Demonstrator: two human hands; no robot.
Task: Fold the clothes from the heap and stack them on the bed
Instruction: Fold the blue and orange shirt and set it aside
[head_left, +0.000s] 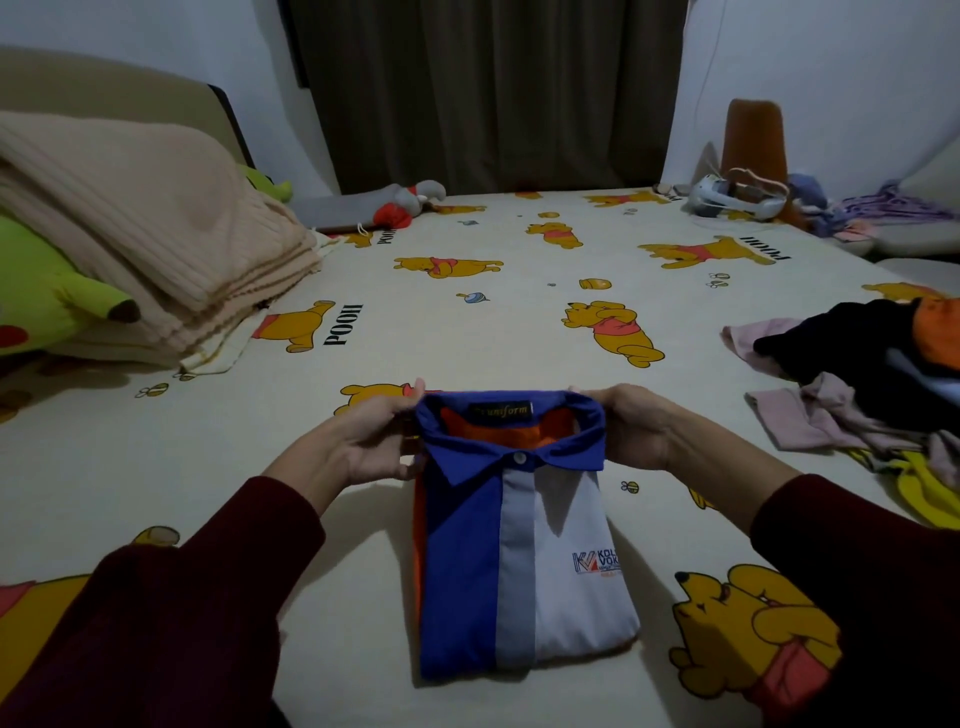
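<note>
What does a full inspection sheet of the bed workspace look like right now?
Surface: cream bedsheet with yellow bear print, flat.
Job's things: folded blue, grey and white collared shirt lying in front; unfolded heap of dark, pink and orange clothes at right.
Clutter: folded beige ribbed blanket, green plush toy, grey and red soft toy, white headset.
Hands: left hand and right hand grip the shirt's collar sides.
Cables: thin white cord on the wall.
Surroundings: dark curtain, white walls.

the bed (467, 322) carries a folded shirt (519, 561), a clothes heap (857, 374), a blanket (156, 234) and toys (415, 205).
</note>
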